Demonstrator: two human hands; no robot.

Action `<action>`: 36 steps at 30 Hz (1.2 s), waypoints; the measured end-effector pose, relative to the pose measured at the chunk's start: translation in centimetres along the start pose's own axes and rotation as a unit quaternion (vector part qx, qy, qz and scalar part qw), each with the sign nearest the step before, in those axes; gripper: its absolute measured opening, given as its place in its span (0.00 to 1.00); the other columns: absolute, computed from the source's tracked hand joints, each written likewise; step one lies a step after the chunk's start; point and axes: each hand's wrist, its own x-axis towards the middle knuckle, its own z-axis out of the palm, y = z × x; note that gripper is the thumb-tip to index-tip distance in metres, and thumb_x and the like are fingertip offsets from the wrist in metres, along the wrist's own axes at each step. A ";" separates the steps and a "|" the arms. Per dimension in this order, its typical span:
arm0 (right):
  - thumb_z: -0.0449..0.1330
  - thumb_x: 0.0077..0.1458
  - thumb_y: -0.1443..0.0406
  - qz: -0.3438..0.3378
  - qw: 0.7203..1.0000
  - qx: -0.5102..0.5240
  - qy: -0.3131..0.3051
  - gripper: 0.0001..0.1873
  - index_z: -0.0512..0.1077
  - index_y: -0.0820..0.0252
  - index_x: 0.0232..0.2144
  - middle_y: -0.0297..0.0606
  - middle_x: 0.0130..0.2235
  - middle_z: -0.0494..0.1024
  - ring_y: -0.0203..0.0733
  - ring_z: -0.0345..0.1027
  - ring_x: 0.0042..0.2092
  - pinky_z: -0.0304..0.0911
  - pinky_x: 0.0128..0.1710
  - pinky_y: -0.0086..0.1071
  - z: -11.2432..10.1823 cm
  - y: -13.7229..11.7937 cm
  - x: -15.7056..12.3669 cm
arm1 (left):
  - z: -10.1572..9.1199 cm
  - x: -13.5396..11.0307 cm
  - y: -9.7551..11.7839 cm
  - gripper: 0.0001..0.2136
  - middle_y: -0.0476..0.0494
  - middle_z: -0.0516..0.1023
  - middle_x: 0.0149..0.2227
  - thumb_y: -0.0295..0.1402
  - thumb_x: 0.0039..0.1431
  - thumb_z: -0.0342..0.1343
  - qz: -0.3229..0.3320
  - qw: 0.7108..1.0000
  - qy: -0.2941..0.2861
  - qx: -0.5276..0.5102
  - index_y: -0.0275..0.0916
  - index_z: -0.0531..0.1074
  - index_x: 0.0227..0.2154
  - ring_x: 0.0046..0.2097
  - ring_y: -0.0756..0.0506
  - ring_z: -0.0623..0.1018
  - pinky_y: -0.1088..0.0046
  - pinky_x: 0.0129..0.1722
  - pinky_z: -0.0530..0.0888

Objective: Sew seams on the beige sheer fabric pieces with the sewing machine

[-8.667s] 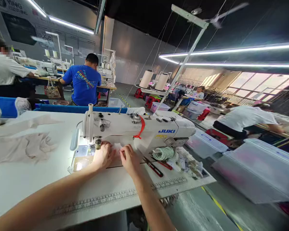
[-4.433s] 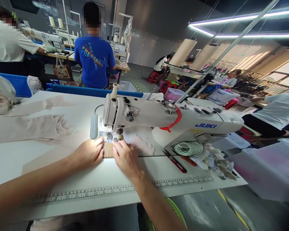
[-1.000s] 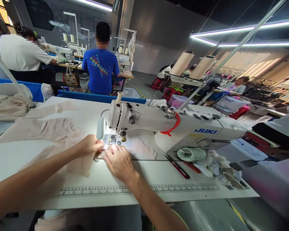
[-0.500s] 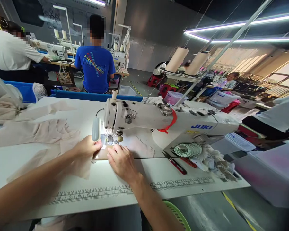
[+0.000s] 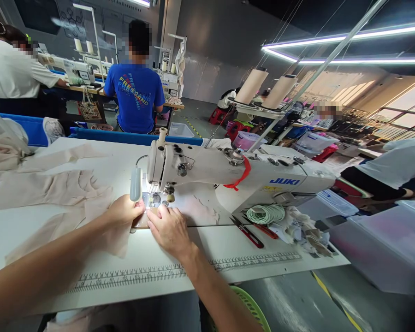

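My left hand [image 5: 124,213] is closed in a pinch at the left of the needle area, on sheer beige fabric [image 5: 115,240] that hangs down beside it across the table. My right hand [image 5: 170,229] has its fingers bent and pressed together on the fabric just in front of the presser foot; the part under the fingers is mostly hidden. Both hands' fingertips are close together on the bed of a white sewing machine [image 5: 200,161]. A small lamp [image 5: 136,184] lights this spot from above the left hand.
Beige cut pieces [image 5: 48,191] lie on the left. On the right are thread snips [image 5: 248,233], a pale green cord coil [image 5: 265,214] and fabric scraps [image 5: 306,230]. A printed ruler [image 5: 131,275] runs along the front edge. A green basket [image 5: 251,306] stands below. Co-workers sit beyond.
My right hand has shifted slightly left, closer to my left hand. My left hand stays almost in place beside the needle area. The whole view has swung a little.
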 end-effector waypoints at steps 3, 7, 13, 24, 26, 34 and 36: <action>0.52 0.64 0.61 -0.013 1.000 -0.011 -0.009 0.11 0.73 0.56 0.40 0.37 0.33 0.68 0.40 0.54 0.30 0.45 0.31 0.36 0.1 0.1 0.1 | -0.3 -0.9 0.3 0.07 0.50 0.73 0.26 0.34 0.58 0.48 0.070 0.990 0.043 0.118 0.40 0.69 0.29 0.27 0.47 0.70 0.71 0.29 0.63; 0.52 0.64 0.60 -0.015 1.000 -0.012 -0.023 0.12 0.73 0.57 0.41 0.37 0.33 0.69 0.40 0.56 0.31 0.46 0.31 0.37 0.1 0.2 0.1 | 0.4 -2.9 0.0 0.13 0.41 0.73 0.33 0.28 0.64 0.40 0.290 0.910 0.133 0.266 0.37 0.69 0.28 0.30 0.46 0.70 0.68 0.28 0.66; 0.50 0.65 0.62 -0.009 1.000 0.006 -0.028 0.15 0.72 0.58 0.48 0.39 0.34 0.70 0.40 0.56 0.31 0.48 0.31 0.36 0.0 0.0 0.1 | 2.6 -4.5 -1.2 0.13 0.38 0.74 0.37 0.24 0.63 0.40 0.387 0.868 0.171 0.259 0.35 0.72 0.38 0.38 0.43 0.73 0.63 0.39 0.74; 0.50 0.64 0.61 -0.014 1.000 -0.008 -0.018 0.15 0.73 0.57 0.47 0.39 0.33 0.71 0.43 0.58 0.30 0.50 0.30 0.37 -0.1 0.0 0.1 | 2.5 -3.9 -1.9 0.15 0.34 0.75 0.40 0.23 0.64 0.40 0.398 0.856 0.144 0.297 0.31 0.74 0.34 0.40 0.41 0.72 0.60 0.39 0.76; 0.51 0.64 0.62 0.000 1.000 0.003 -0.017 0.14 0.74 0.55 0.45 0.38 0.33 0.71 0.42 0.58 0.30 0.50 0.30 0.37 -0.1 0.2 0.0 | 2.5 -3.6 -2.0 0.16 0.34 0.75 0.39 0.23 0.63 0.39 0.403 0.849 0.147 0.310 0.31 0.74 0.34 0.38 0.42 0.71 0.60 0.39 0.76; 0.53 0.62 0.68 0.090 0.995 0.024 -0.021 0.13 0.73 0.57 0.46 0.37 0.34 0.74 0.40 0.66 0.32 0.55 0.37 0.37 0.0 1.7 -0.2 | 1.9 -2.1 -1.1 0.17 0.31 0.77 0.37 0.25 0.64 0.40 0.409 0.801 0.176 0.401 0.28 0.76 0.35 0.35 0.42 0.71 0.65 0.33 0.73; 0.53 0.62 0.68 0.090 0.995 0.028 -0.021 0.14 0.73 0.56 0.47 0.37 0.35 0.75 0.39 0.67 0.32 0.55 0.37 0.37 0.1 1.8 -0.2 | 1.9 -1.7 -1.0 0.17 0.31 0.77 0.38 0.25 0.64 0.40 0.414 0.796 0.181 0.402 0.27 0.76 0.35 0.35 0.43 0.72 0.66 0.32 0.73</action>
